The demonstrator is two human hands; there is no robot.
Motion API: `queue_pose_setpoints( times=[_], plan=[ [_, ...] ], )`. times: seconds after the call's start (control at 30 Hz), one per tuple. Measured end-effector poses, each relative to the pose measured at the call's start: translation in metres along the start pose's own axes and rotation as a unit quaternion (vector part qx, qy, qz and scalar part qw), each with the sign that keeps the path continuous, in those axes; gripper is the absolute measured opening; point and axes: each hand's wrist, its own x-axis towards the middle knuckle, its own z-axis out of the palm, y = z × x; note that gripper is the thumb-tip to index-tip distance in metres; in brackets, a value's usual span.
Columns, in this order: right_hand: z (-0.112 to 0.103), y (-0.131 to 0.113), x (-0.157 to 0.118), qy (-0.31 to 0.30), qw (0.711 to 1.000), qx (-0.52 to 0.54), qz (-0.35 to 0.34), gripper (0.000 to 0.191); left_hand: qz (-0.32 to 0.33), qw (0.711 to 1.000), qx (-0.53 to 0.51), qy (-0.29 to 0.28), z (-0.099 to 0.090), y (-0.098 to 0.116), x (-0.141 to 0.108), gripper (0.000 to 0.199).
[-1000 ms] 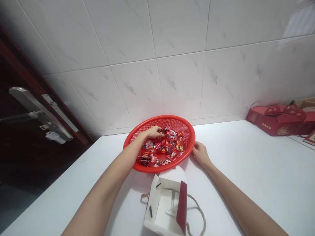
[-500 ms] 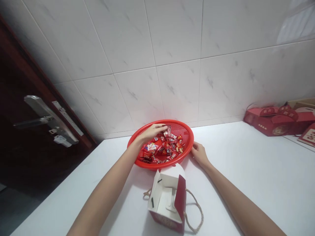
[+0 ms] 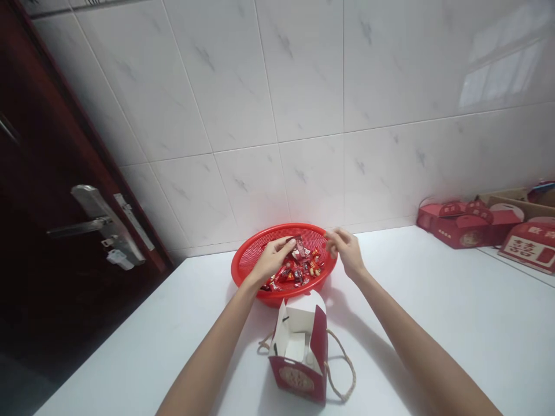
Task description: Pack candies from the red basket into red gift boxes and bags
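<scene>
A red plastic colander [image 3: 243, 271] stands by the wall, holding many small wrapped sweets [image 3: 299, 271], mostly red. Over its middle, my left hand [image 3: 273, 257] is closed, pinching a dark red candy packet [image 3: 299, 245] between thumb and fingers. My right hand [image 3: 348, 251] is raised at the colander's right rim, its slightly blurred fingers bent and apart, with nothing visible in them. In front of the colander, between my forearms, a dark red gift box [image 3: 299, 378] stands with its top flaps open. Its inside is white, and a rope handle [image 3: 347, 396] hangs at its side.
Several red gift boxes [image 3: 468, 228] sit at the right, against the wall, beside an open cardboard carton [image 3: 511, 199]. Behind the white table [image 3: 411, 277] rises a tiled wall [image 3: 312, 179]. A dark door with a metal handle [image 3: 87, 225] is at the left.
My right hand has left the colander's outer side and risen to its rim. My left hand has shifted slightly, lifting the candy packet above the other sweets. The camera view has tilted.
</scene>
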Motion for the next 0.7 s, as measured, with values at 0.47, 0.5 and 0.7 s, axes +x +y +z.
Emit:
queue_pose_setpoints(
  times=[0.47,0.5,0.7],
  plan=[
    [0.048,-0.002,0.0,-0.257,0.957,0.105,0.077,0.042,-0.01,0.988,-0.153,0.01,0.001,-0.013,-0.008,0.055],
    [0.049,-0.001,0.0,-0.256,0.957,0.108,0.082,0.042,-0.007,0.988,-0.154,0.011,0.001,-0.014,-0.007,0.054],
    [0.049,-0.004,-0.003,-0.233,0.961,0.11,0.101,0.042,-0.004,0.983,-0.179,0.033,0.002,-0.016,-0.002,0.046]
  ],
)
